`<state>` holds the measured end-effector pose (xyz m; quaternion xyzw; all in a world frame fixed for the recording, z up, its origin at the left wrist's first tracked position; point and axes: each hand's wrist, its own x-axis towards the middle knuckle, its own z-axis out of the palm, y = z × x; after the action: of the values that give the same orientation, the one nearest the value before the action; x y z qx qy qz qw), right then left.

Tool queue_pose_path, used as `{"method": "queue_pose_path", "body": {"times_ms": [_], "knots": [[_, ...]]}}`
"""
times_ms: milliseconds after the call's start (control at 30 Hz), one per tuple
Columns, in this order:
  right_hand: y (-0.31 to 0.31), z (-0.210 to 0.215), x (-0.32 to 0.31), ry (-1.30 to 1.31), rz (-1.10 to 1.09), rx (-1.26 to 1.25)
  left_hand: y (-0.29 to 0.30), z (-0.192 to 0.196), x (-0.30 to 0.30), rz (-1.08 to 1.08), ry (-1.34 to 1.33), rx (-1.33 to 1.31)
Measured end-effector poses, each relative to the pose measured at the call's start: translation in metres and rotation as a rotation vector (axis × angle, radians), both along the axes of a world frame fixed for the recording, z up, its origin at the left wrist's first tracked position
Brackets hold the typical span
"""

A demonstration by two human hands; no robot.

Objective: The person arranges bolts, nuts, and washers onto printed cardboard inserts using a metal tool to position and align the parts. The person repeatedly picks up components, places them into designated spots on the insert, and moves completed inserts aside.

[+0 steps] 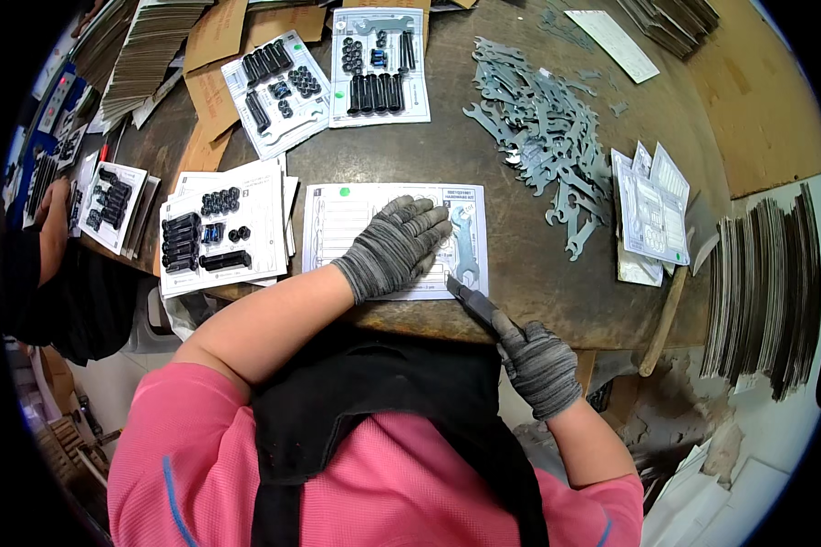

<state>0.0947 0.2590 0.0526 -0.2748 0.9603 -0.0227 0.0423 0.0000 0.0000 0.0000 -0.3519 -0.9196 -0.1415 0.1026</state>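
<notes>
The knit-gloved right grip [540, 369] is wrapped round a grey knife [477, 304], which points between ten and eleven o'clock onto the paper card [324, 214]; the left grip [397, 244], flat and unclenched, rests there; nearer it, at three o'clock, lies the smooth metal wrench [466, 242], long axis twelve-to-six.

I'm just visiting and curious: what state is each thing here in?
Printed card: lying flat
Wrench: lying on that card
Cutter: held, tip over the card's lower right
Left hand: gloved, flat on the card
Right hand: gloved, closed around the cutter
Loose wrenches: heaped
Wooden-handled tool: unheld
</notes>
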Motion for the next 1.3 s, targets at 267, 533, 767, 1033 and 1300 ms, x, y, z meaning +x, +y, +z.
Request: {"method": "queue_pose_path", "body": {"times_ms": [267,533,767,1033,1300], "knots": [[0.051,0.009,-0.026,0.119,-0.044,0.322,-0.002,0.005,0.000,-0.013,0.030,-0.019],[0.059,0.042,-0.041,0.253,-0.079,-0.077,0.003,-0.001,0.000,0.019,0.079,0.020],[0.023,-0.025,-0.054,0.321,-0.199,-0.249,0.015,0.020,-0.008,-0.332,0.053,-0.023],[0.012,-0.024,-0.072,0.392,-0.200,-0.191,0.019,0.015,-0.013,-0.570,0.216,-0.104],[-0.047,-0.049,-0.030,0.240,-0.115,-0.386,0.031,0.012,-0.030,-0.688,0.177,-0.051]]}}
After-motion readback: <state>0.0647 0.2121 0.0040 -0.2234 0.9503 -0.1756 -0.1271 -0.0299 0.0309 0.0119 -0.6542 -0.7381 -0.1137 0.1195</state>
